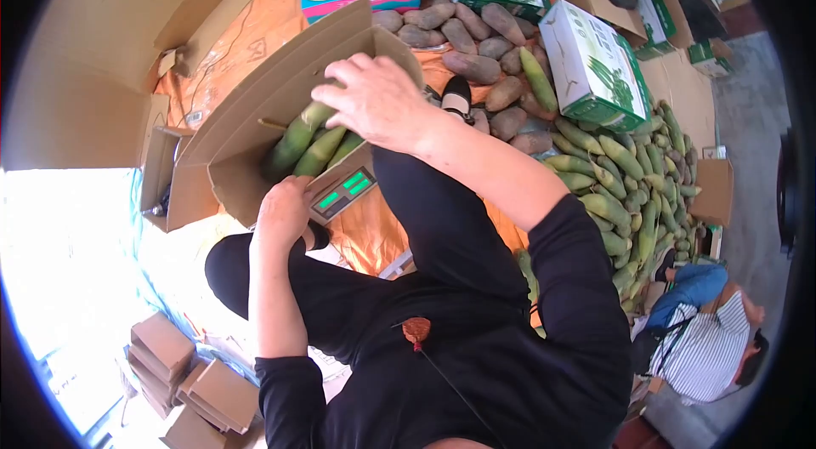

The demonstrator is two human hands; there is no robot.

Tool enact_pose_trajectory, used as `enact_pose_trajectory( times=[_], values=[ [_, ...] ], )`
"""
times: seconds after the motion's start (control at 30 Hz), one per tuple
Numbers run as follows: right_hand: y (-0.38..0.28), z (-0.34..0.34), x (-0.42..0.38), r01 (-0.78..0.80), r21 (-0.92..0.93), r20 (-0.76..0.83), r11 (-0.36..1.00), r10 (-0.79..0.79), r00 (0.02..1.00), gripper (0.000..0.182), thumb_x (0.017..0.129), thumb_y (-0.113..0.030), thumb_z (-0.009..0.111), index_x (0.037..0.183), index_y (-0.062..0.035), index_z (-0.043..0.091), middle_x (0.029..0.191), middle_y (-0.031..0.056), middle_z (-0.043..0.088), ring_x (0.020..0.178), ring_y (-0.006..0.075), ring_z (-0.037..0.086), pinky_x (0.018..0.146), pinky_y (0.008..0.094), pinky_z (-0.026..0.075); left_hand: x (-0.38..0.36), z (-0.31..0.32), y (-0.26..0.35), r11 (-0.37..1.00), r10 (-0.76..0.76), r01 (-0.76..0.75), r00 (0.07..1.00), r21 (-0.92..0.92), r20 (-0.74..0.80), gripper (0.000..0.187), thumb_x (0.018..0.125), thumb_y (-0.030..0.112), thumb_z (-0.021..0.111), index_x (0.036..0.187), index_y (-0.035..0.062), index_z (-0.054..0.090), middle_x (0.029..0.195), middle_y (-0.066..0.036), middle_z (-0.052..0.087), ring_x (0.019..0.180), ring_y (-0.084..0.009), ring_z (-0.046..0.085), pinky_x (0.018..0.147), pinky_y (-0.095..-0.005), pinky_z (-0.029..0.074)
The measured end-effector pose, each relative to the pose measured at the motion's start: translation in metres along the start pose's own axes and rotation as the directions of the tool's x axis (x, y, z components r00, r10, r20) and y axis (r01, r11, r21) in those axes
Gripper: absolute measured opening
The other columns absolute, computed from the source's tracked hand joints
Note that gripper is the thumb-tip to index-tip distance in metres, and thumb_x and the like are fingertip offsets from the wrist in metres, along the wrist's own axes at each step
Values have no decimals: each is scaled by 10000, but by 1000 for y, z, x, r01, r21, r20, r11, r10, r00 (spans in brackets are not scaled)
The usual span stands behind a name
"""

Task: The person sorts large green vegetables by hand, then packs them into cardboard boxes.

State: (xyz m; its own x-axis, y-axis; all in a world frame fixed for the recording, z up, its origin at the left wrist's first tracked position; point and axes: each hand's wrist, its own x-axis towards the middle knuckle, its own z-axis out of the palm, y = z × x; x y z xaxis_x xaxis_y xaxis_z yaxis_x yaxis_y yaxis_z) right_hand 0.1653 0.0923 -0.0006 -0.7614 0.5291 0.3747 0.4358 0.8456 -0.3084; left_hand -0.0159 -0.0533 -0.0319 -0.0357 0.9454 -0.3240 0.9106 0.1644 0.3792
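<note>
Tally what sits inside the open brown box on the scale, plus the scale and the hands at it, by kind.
Green corn cobs visible in the open box: 3
Scale with green display: 1
Hands at the box: 2, the left hand at the near flap and the right hand over the cobs
Total: 6

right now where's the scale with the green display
In the head view the scale sits left of centre, under the open cardboard box holding green corn, just right of the left hand and below the right hand.
</note>
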Motion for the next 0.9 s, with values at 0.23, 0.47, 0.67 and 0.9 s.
enact_pose_trajectory(
  times=[0.23, 0.47, 0.67, 0.9],
  values=[
    [42, -7, -64, -170, 394, -293, 903, 298, 908, 193, 820, -175, 631, 968, -51, 626, 904, 77, 616, 844, 250, 595, 746, 343, 470, 1, -1, 3, 998, 31, -32, 999, -53, -11, 232, 787, 44, 548, 1004, 16, 622, 940, -204, 601, 917, -386, 562, 791, -450, 439],
    [66, 59, -246, -726, 432, 51, 535, 790, 612, 168, 821, -174, 587, 920, -44, 624, 894, 152, 625, 814, 308, 601, 698, 376, 467, 3, -5, 14, 999, 8, -7, 999, -33, 40, 259, 783, 67, 550, 1025, 1, 614, 999, -207, 600, 933, -380, 569, 822, -428, 440],
    [21, 108, -384, -892, 354, 911, -281, 320, 261, 354, 911, -380, 511, 1077, -90, 628, 993, 39, 646, 916, 138, 586, 818, 290, 457, 9, 0, 17, 999, -23, 24, 999, -42, 35, 293, 776, 66, 557, 1056, -4, 605, 1009, -207, 599, 949, -376, 571, 836, -407, 441],
    [10, 122, -397, -750, 531, 825, -395, 443, 351, 388, 919, -399, 503, 1115, -85, 620, 1011, 12, 636, 940, 105, 553, 846, 272, 437, 11, 5, 23, 998, -21, 23, 999, -59, 32, 332, 775, 23, 552, 1105, 2, 588, 1046, -201, 594, 967, -353, 572, 847, -399, 440]
  ],
)
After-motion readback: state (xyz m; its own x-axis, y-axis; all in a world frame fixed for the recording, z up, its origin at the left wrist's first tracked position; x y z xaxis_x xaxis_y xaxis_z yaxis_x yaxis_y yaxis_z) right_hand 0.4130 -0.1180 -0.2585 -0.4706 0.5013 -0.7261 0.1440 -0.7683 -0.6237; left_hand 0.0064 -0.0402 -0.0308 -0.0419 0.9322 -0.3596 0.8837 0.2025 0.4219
